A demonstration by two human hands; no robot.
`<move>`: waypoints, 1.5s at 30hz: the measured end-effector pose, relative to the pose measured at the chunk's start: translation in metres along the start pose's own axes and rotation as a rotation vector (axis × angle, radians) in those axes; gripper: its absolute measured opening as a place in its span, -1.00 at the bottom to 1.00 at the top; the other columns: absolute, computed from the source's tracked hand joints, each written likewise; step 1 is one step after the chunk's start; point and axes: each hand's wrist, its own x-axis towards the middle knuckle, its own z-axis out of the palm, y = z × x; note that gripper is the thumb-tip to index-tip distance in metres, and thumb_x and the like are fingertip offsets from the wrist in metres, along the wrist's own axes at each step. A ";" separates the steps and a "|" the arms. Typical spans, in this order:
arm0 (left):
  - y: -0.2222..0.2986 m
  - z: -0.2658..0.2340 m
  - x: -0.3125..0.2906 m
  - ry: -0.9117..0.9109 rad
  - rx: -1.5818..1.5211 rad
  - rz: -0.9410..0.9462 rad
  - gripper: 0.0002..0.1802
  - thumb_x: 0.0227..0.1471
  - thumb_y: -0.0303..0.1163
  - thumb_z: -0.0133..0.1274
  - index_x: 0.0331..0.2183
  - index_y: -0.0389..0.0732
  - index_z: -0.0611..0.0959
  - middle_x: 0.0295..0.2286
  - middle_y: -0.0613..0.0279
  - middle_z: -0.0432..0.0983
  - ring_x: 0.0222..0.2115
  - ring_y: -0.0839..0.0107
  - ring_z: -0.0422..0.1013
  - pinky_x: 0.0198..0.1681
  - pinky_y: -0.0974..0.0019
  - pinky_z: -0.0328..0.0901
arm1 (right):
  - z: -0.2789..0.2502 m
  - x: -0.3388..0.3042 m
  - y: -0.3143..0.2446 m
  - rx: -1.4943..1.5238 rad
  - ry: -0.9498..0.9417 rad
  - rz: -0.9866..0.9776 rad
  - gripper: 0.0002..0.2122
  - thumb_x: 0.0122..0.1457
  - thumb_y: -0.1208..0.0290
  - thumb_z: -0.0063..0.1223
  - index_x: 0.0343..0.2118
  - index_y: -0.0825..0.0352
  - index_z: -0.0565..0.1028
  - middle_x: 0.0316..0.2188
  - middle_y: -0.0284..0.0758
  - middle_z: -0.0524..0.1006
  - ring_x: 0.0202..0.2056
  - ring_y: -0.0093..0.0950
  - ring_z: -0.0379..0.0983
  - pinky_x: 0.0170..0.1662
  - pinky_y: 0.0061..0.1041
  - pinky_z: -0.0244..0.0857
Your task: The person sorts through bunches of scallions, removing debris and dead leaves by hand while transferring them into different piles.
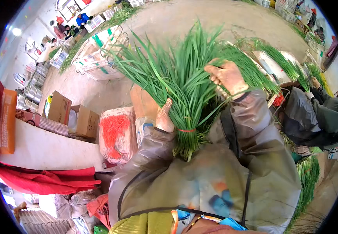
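A large bunch of green chives stands in front of me, its leaves fanned out at the top and a red tie round its lower stems. My left hand is closed against the bunch's left side, just above the tie, with the thumb up. At the right edge of the leaves, my right hand is curled in a pinch on some chive leaves; its fingertips are partly hidden. The cut stem ends rest against my translucent apron.
Red ties lie on a wrapped block at my left. Beyond are cardboard boxes and a white crate. More chives lie at the right. A co-worker's dark sleeve is close by on that side.
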 end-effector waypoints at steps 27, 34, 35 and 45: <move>0.000 0.014 -0.017 -0.038 0.068 0.027 -0.54 0.00 -0.32 -0.03 -0.05 -0.27 0.33 -0.20 0.11 0.41 -0.22 0.23 0.38 -0.12 0.17 0.30 | 0.054 0.034 -0.030 -1.118 0.039 -0.827 -0.77 0.00 0.25 0.01 -0.25 0.12 0.46 -0.41 -0.33 0.43 -0.41 -0.38 0.40 -0.30 -0.43 0.31; 0.010 0.025 -0.031 -0.010 0.037 0.033 -0.57 0.01 -0.36 -0.03 -0.06 -0.27 0.35 -0.20 0.11 0.41 -0.24 0.23 0.39 -0.15 0.17 0.32 | -0.033 0.066 -0.031 -0.663 0.521 -0.624 -0.83 0.07 0.25 -0.03 -0.31 0.17 0.48 -0.47 -0.35 0.50 -0.47 -0.44 0.43 -0.43 -0.53 0.28; 0.012 0.023 -0.033 0.019 0.041 0.044 -0.57 0.01 -0.36 -0.03 -0.06 -0.27 0.35 -0.20 0.11 0.41 -0.23 0.23 0.39 -0.15 0.17 0.32 | -0.040 0.054 -0.037 -0.584 0.504 -0.562 -0.81 0.07 0.25 -0.02 -0.27 0.17 0.48 -0.50 -0.36 0.50 -0.51 -0.49 0.41 -0.48 -0.58 0.26; 0.017 0.039 -0.002 -0.113 0.041 0.224 -0.56 0.04 -0.46 -0.14 0.00 -0.24 0.28 -0.15 0.10 0.36 -0.20 0.23 0.37 -0.14 0.17 0.32 | 0.008 -0.082 0.057 0.087 -0.494 0.293 -0.67 0.10 0.41 -0.04 -0.08 0.45 0.33 -0.39 -0.25 0.49 -0.37 -0.55 0.43 -0.28 -0.60 0.31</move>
